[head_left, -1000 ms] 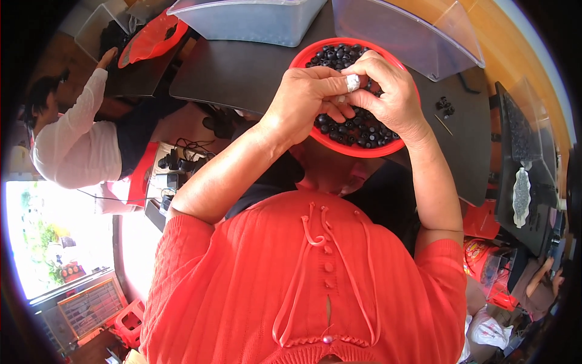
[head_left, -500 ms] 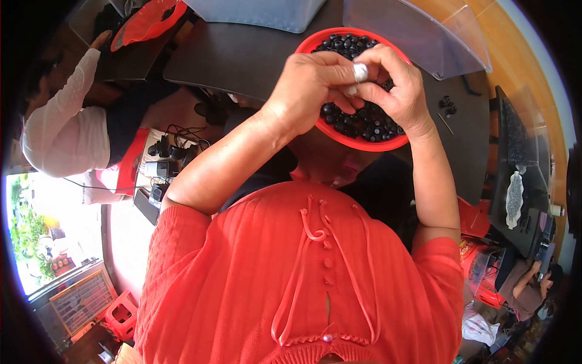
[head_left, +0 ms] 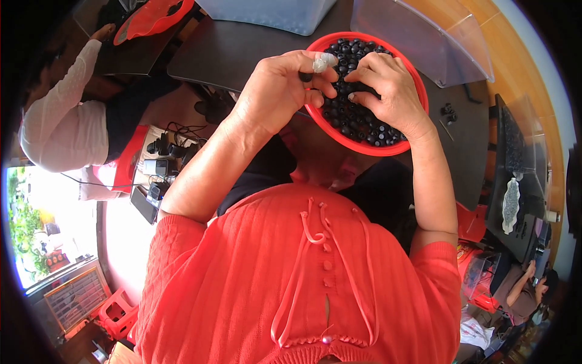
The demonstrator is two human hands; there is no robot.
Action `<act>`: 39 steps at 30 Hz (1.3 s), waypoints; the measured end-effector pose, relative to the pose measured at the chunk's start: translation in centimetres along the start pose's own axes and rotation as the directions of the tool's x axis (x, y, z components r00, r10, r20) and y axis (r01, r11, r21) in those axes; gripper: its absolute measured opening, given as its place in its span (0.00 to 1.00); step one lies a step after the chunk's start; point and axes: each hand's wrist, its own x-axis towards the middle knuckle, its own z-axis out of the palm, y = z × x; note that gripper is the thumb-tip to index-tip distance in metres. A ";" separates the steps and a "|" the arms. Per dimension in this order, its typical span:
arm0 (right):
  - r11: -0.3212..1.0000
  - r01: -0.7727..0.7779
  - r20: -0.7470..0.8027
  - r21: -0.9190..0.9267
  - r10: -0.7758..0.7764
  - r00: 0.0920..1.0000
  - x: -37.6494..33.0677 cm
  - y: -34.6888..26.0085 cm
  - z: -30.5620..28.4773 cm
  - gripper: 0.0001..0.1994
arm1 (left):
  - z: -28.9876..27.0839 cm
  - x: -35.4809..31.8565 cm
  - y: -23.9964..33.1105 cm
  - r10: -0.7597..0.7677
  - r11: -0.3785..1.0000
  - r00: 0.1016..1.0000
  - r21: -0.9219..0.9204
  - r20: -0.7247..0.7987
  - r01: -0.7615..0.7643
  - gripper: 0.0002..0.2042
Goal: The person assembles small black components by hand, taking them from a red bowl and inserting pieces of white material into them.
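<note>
A red round basin [head_left: 419, 121] holds many small black round pieces [head_left: 364, 127], some showing a pale or hollow face. My left hand [head_left: 276, 88] is raised at the basin's left rim, fingers curled, with a small black round piece [head_left: 305, 77] held among them. Whitish wrapping [head_left: 324, 61] covers the fingertips at the top of that hand; which fingers it covers is hard to make out. My right hand [head_left: 391, 91] reaches down over the basin, thumb and forefinger apart, fingertips among the black pieces. Its outer fingers are partly hidden.
The basin stands at the edge of a dark table [head_left: 212, 57]. Behind it are a translucent bin [head_left: 267, 15] and a clear plastic tub [head_left: 424, 42]. A few black bits [head_left: 448, 113] and a thin stick [head_left: 447, 130] lie to the right. Another person [head_left: 66, 130] is at the left.
My hands were together above the basin, fingertips meeting at the white wrapping. They have parted: the left has drawn back leftward, the right has lowered toward the black pieces.
</note>
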 end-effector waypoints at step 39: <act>0.894 0.027 -0.294 0.447 0.118 0.948 0.6 -1.6 -1.6 0.18 | 4.1 1.1 -3.0 0.037 0.979 0.994 0.204 -0.103 -0.015 0.07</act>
